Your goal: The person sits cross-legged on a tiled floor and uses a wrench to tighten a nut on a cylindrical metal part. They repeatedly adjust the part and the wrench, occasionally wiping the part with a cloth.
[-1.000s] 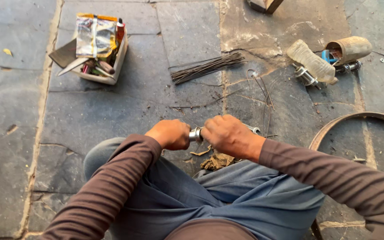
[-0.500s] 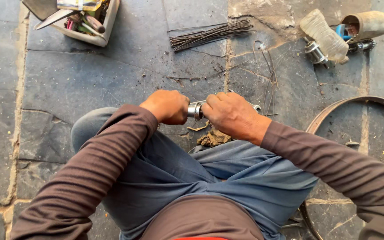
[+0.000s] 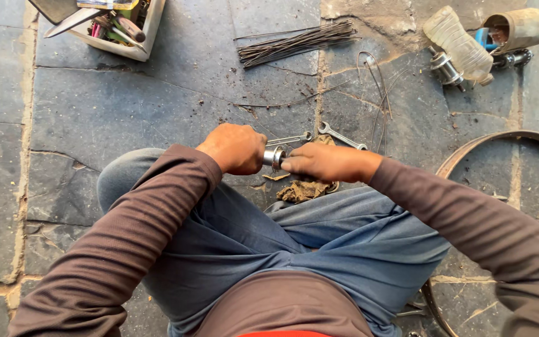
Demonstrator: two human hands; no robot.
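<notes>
My left hand (image 3: 235,148) is closed around one end of a shiny metal hub (image 3: 274,156). My right hand (image 3: 325,162) grips the hub's other end with the fingertips. Both hands hover over my knees, above the stone floor. Just beyond the hands lie two wrenches (image 3: 342,136) and, below them, a dirty rag (image 3: 307,189).
A bundle of thin spokes (image 3: 294,43) lies ahead. A white box of tools (image 3: 133,43) sits at the top left. A plastic bottle (image 3: 458,43), a tin can (image 3: 519,28) and another hub (image 3: 445,67) lie at the top right. A wheel rim (image 3: 500,140) curves along the right.
The view has tilted downward, so the floor items sit higher in the picture. My right hand has shifted its grip on the hub, uncovering the wrenches beyond it.
</notes>
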